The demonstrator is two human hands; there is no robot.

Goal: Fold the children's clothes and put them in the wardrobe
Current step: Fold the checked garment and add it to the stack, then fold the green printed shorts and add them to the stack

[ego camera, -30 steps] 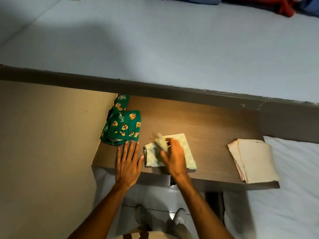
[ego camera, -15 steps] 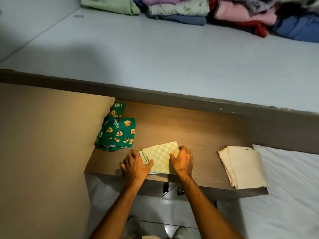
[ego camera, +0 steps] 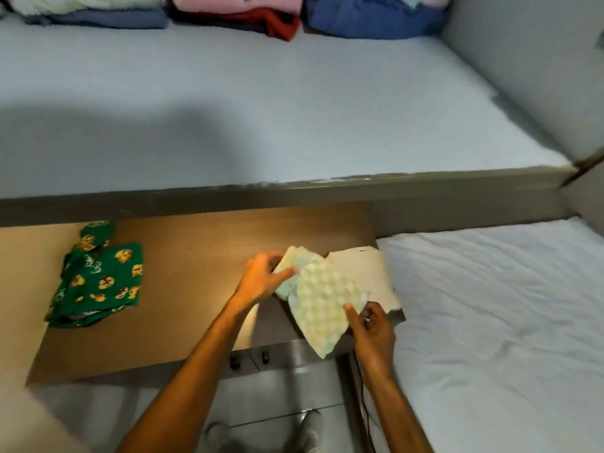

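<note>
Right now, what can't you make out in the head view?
- Stacked clothes on the shelf: cut off by the top edge, number unclear.
- Cream folded cloth: left part hidden behind the checked green garment.
- Left hand fingertips: hidden in the garment's folds.
- Right hand: only the thumb shows on the cloth.
- Green cartoon-print garment: type unclear.

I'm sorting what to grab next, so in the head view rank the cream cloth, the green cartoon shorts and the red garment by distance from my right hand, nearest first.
From the right hand:
1. Cream cloth, folded on the wooden table's right end, just beyond the hand.
2. Green cartoon shorts, at the table's left end.
3. Red garment, in the pile at the far edge of the bed.
</note>
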